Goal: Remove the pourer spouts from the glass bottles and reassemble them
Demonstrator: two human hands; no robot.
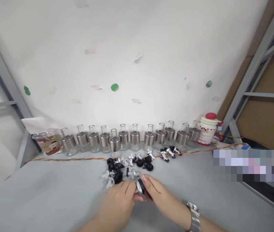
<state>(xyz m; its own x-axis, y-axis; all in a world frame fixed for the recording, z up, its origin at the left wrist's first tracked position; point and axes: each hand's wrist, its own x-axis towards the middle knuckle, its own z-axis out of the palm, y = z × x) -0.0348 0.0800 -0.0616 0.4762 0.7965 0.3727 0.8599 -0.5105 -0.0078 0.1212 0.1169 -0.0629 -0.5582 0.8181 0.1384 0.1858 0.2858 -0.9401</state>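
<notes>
My left hand [121, 198] and my right hand [155, 191] meet low in the middle of the head view, just above the grey table. Between them is a round silver-and-black cap [140, 187], tilted and partly covered by fingers. The left fingers are closed at its silver side, while the right thumb and fingers wrap its black side. Just beyond the hands lie loose silver spout pieces [133, 174] and black round stoppers [148, 166] in a scattered heap. Behind these stands a row of several glass bottles [135, 138] with metal sleeves, upright and with bare necks.
A twisted red-and-yellow wire [83, 159] crosses the grey table [42, 193] before the bottles. At the left end stands a plastic cup [47, 143]; at the right, a white jar-shaped mug [207, 130] with a red top. Metal frame posts [250, 77] flank the white wall.
</notes>
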